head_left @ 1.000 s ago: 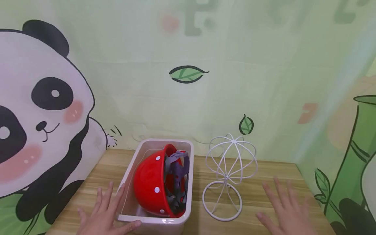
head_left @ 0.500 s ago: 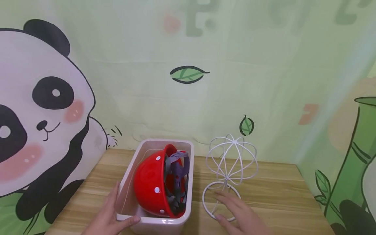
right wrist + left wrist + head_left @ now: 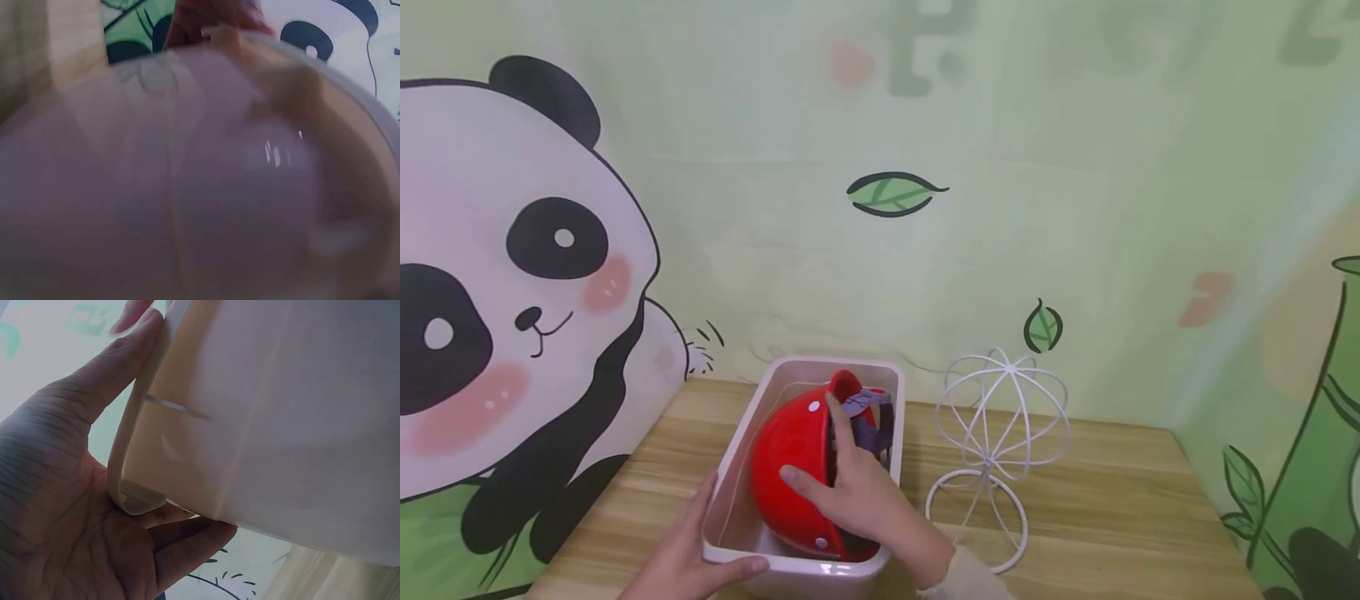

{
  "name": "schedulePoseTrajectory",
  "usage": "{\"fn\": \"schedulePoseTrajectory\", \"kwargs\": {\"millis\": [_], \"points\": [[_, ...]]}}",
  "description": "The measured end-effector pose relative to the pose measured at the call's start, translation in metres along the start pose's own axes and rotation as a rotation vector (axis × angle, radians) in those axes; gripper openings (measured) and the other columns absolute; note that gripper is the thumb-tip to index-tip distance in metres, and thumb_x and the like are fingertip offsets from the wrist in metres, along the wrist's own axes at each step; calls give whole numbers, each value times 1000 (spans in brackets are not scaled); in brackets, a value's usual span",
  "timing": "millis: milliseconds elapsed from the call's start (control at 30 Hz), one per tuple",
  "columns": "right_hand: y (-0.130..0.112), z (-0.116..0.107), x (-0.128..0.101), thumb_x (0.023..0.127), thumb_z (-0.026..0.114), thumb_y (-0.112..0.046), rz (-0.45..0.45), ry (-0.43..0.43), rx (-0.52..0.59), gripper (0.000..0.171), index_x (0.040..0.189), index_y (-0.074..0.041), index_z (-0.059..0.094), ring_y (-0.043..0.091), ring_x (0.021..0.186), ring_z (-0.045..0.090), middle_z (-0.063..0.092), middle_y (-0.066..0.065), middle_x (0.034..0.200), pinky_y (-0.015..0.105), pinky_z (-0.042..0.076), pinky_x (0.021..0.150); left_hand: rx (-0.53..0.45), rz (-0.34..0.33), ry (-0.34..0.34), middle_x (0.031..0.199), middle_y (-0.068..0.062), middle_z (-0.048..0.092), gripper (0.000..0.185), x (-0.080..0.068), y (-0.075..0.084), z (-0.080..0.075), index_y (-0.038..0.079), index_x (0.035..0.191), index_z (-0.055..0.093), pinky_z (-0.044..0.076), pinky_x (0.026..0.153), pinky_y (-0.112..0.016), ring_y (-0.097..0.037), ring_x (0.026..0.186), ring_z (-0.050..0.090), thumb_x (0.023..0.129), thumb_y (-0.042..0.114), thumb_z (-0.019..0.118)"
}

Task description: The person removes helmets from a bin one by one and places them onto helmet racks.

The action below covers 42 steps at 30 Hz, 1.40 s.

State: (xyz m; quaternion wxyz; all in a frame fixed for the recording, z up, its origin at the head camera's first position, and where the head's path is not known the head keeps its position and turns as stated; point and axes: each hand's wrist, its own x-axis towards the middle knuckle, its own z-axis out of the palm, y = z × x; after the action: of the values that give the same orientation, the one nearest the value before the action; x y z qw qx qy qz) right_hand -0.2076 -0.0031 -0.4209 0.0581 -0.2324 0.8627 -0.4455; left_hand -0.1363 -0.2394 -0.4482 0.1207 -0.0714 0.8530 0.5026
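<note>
A red helmet (image 3: 786,467) with white dots lies on its side in a pale plastic bin (image 3: 805,583), its open side with grey straps turned right. My right hand (image 3: 865,492) straddles the helmet's rim. Its thumb is on the red shell and the index finger lies along the rim; the other fingers are hidden inside. My left hand (image 3: 681,554) holds the bin's near left corner, thumb on the front rim. In the left wrist view the fingers (image 3: 194,553) bend under the rim against the bin wall (image 3: 300,444). The bin wall (image 3: 156,187) fills most of the blurred right wrist view.
A white wire stand (image 3: 1011,369) with a round cage top and a ring base stands right of the bin. The wooden table (image 3: 1097,500) reaches back to a green cloth backdrop (image 3: 760,233) printed with a panda and leaves.
My right hand has moved left from the table's right side, past the wire stand, onto the helmet. My left hand has gone from spread fingers to holding the bin's corner. The head view shifts slightly.
</note>
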Motion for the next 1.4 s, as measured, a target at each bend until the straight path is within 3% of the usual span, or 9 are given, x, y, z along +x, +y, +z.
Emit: {"fn": "schedulePoseTrajectory", "kwargs": {"millis": [100, 267, 467, 700, 867, 1000, 1100, 1200, 1400], "points": [[-5, 13, 5, 77, 68, -64, -9, -36, -63, 100, 150, -44, 3, 9, 96, 65, 65, -4, 115, 31, 60, 73, 9, -1, -2, 148, -6, 37, 126, -1, 1, 1, 37, 152, 12, 60, 81, -40, -28, 124, 50, 53, 55, 88], [-4, 20, 6, 83, 72, -46, -70, -6, -201, 83, 148, -39, 19, 1, 74, 65, 68, -8, 85, 27, 60, 72, 22, -15, -2, 150, -6, 34, 129, -2, 1, 1, 37, 152, 10, 60, 81, -41, -30, 127, 47, 52, 57, 87], [0, 14, 5, 91, 65, -38, -121, 78, -164, 62, 143, -37, 32, 7, 84, 70, 70, -8, 86, 30, 60, 77, 16, -39, -11, 152, -7, 29, 131, -2, 0, 0, 37, 153, 4, 60, 81, -43, -32, 129, 45, 53, 58, 87], [3, 7, 2, 95, 60, -34, -88, 225, 93, 49, 139, -41, 41, 16, 103, 68, 70, -3, 110, 32, 60, 80, -21, -23, 0, 150, -4, 33, 126, -2, 1, 2, 42, 151, 9, 60, 82, -41, -31, 126, 47, 54, 53, 88], [2, -4, -6, 98, 56, -32, -63, 338, 347, 43, 138, -41, 44, 21, 118, 57, 54, -4, 134, 33, 60, 83, -63, -38, 2, 151, -2, 30, 124, -3, 1, 4, 48, 149, 9, 60, 82, -42, -32, 130, 42, 54, 50, 89], [0, -20, -21, 97, 56, -32, -49, 420, 566, 44, 138, -42, 44, 20, 127, 51, 45, -11, 142, 33, 58, 87, -59, -31, -1, 155, 1, 24, 126, -3, -2, 5, 49, 149, 10, 58, 86, -46, -35, 137, 33, 52, 50, 90], [-1, -32, -37, 99, 54, -27, -108, 496, 758, 46, 142, -36, 41, 22, 130, 48, 43, -7, 145, 34, 57, 89, -42, -36, -9, 156, -1, 24, 129, -2, -5, 5, 44, 151, 7, 57, 88, -48, -35, 136, 34, 52, 53, 89], [-6, -44, -49, 100, 48, -11, -278, 559, 945, 50, 148, -20, 35, 27, 132, 46, 40, 6, 148, 36, 57, 91, -26, -51, -11, 153, -5, 28, 131, -1, -6, 5, 42, 152, 4, 57, 87, -48, -32, 131, 40, 53, 56, 88], [-15, -63, -58, 97, 51, -2, -584, 501, 1164, 60, 150, -7, 25, 30, 134, 43, 35, 17, 148, 40, 54, 95, -27, -55, 4, 147, -2, 35, 124, 1, -5, 3, 46, 150, 8, 58, 86, -43, -26, 123, 47, 55, 54, 87]]}}
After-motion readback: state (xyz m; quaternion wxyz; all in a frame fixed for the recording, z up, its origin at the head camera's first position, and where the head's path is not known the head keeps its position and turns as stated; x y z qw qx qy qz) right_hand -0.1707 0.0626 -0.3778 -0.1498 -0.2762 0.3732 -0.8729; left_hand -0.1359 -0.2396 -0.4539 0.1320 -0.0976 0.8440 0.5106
